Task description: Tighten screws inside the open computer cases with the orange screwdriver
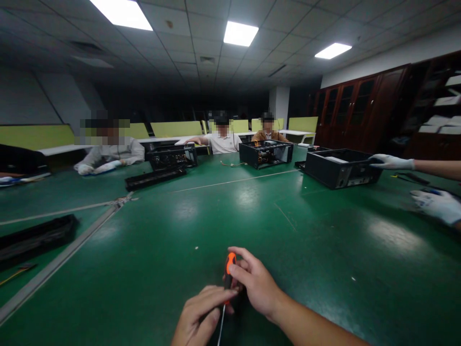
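Observation:
A screwdriver (231, 262) with an orange and black handle is held low over the green table, its thin metal shaft pointing back towards me. My right hand (261, 286) grips the handle between thumb and fingers. From the left, my left hand (201, 312) meets the lower end of the handle; its fingers lie across it and its thumb is beside the shaft. Some of the fingertips under the handle are hidden. The tip of the shaft runs out of the picture at the bottom edge.
Open black computer cases (340, 168) stand on the green table (162, 259), another (265, 154) farther back. Long black panels (39, 235) lie left, near a metal seam (65, 262). Several people sit across; a co-worker's gloved hand (392, 162) touches the right case.

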Available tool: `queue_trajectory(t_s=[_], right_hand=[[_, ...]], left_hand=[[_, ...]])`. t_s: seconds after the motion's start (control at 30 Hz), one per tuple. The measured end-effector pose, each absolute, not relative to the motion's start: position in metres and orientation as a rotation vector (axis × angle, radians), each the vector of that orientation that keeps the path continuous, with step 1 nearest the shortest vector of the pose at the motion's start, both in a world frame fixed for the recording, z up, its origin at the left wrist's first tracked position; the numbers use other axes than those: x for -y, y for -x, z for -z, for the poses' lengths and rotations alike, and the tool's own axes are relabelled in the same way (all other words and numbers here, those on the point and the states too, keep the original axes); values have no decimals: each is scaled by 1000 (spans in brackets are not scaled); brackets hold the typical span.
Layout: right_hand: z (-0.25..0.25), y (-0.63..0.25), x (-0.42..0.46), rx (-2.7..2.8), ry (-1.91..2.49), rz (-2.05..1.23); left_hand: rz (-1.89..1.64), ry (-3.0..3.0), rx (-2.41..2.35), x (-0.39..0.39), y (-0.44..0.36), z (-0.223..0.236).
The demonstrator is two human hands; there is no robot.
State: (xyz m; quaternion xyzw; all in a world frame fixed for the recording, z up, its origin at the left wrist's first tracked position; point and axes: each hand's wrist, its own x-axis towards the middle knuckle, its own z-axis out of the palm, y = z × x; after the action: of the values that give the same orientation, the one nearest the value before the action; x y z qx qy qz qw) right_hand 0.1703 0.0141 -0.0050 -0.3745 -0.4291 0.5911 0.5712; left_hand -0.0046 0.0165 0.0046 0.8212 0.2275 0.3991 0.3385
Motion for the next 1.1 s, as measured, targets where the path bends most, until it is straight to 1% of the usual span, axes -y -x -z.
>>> queue_trajectory(t_s=[0.17, 0.37, 0.5, 0.6, 0.7, 0.77, 0.83, 0.9, 1.0, 1.1], right_hand=[[5, -168, -10, 1116, 827, -1395], [0, -170, -7, 1167, 870, -1386], [0, -171, -9, 1104, 901, -1344], [-1, -172, -10, 1071, 901, -1211], [-5, -175, -11, 986, 895, -1085], [-7, -178, -12, 865, 883, -1085], [-9, -182, -12, 749, 856, -1119], [-10, -183, -11, 719, 816, -1167], [-10, -181, -9, 861, 779, -1262], [-8, -175, -5, 1054, 766, -1373]], left_hand=[[-1075, -2178, -783, -10, -4, -11], [-988, -2139, -820, -6, -6, -10], [-936, -1880, -871, -5, -4, 0], [-941, -1642, -980, -6, -6, 5], [-835, -1570, -1122, -12, -9, 5], [-791, -1533, -1181, -17, -9, 2], [-867, -1465, -1183, -23, -6, -2], [-1034, -1343, -1141, -27, -3, -6], [-1219, -1132, -1059, -30, -1, -11], [-1233, -1053, -1042, -29, -3, -13]])
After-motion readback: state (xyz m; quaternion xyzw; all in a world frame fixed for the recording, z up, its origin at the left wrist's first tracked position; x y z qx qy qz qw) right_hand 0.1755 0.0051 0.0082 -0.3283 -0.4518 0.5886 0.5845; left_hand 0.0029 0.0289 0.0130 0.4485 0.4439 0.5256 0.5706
